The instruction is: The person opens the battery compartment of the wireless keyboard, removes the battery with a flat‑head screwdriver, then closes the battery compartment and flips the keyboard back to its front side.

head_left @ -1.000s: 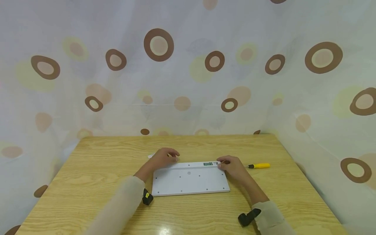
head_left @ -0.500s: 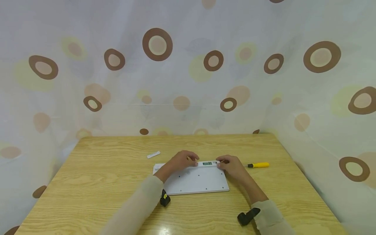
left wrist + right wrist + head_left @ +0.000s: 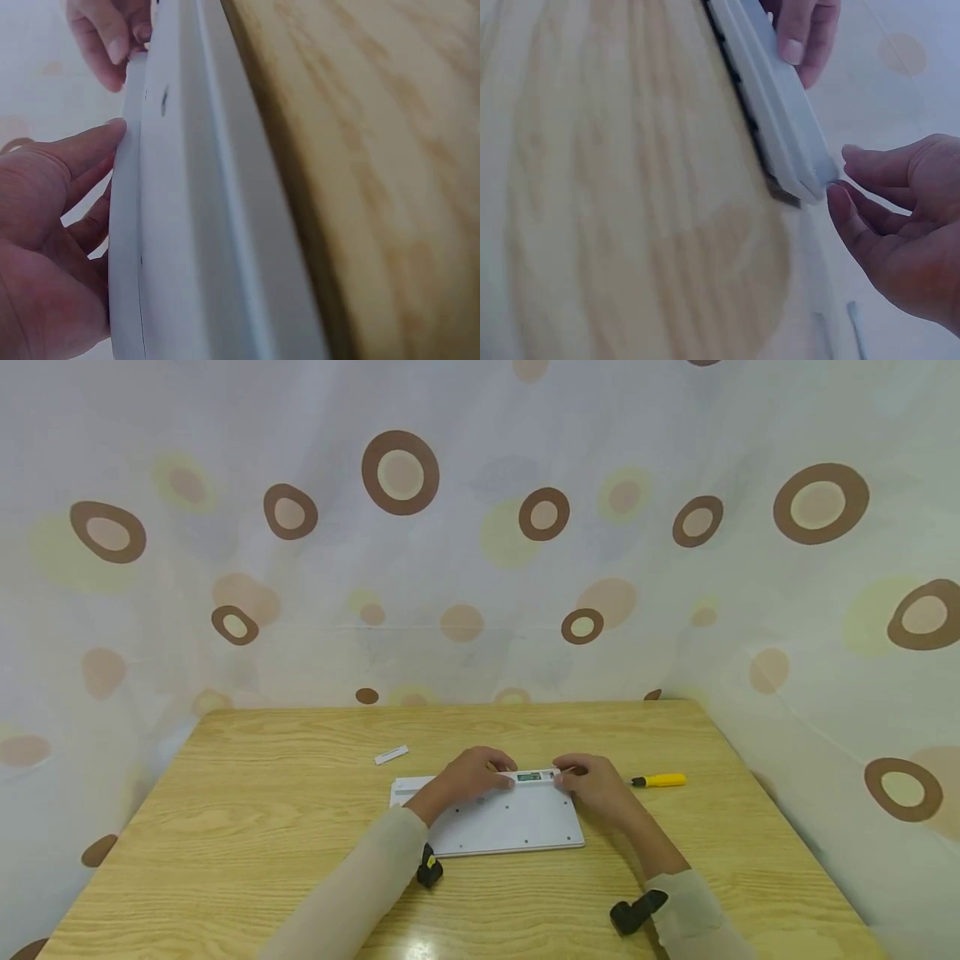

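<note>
A white keyboard (image 3: pixel 495 822) lies face down on the table, with small screw holes across its back. Along its far ridge is a recess with a green patch (image 3: pixel 529 777) inside. My left hand (image 3: pixel 474 772) grips that ridge left of the recess, thumb on the near side and fingers behind. In the left wrist view, the left thumb (image 3: pixel 101 144) reaches the keyboard's edge. My right hand (image 3: pixel 596 787) pinches the far right corner between thumb and fingers. The right wrist view shows the right fingertips (image 3: pixel 840 201) right at this corner.
A small white strip (image 3: pixel 392 755) lies on the wooden table (image 3: pixel 262 810) behind the keyboard, to the left. A yellow-and-black screwdriver (image 3: pixel 663 780) lies right of my right hand. Patterned cloth (image 3: pixel 465 568) hangs behind the table and along its sides.
My left hand has moved right along the keyboard's far ridge, uncovering the white strip and closing in on the recess. The right hand has stayed at the corner.
</note>
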`<state>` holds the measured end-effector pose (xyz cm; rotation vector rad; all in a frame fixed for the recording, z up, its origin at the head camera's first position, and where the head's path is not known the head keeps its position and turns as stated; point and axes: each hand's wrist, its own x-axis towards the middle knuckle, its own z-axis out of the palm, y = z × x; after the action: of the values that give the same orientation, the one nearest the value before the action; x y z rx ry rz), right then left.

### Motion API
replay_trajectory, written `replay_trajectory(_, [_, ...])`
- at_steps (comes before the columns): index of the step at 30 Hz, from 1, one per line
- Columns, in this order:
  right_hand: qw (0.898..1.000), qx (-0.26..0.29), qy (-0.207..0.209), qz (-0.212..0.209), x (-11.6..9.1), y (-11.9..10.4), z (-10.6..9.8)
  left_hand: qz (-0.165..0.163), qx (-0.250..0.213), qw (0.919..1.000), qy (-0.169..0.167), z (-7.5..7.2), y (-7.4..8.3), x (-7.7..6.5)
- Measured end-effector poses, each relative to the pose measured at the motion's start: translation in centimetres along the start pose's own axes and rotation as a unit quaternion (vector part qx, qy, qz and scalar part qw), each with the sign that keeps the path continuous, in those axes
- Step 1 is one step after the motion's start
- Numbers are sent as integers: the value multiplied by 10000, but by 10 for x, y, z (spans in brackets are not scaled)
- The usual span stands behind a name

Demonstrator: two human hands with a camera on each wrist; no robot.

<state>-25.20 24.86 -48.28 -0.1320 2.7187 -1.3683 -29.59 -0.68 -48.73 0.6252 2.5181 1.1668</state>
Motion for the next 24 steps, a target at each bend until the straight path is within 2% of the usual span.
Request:
replay_trajectory(7, [9993,-151,157,-317,-12,14,-44,-8,3,10000,16,1,3,-1])
replay_trajectory(13, [9963,-645,225,-519,-26,29,-77,-15,-4,10000,10,0,2,-3])
replay_trajectory(24, [9839,-1584,194,-801,-30,56,-112,22,-44,10000,-47,-2,1,-3])
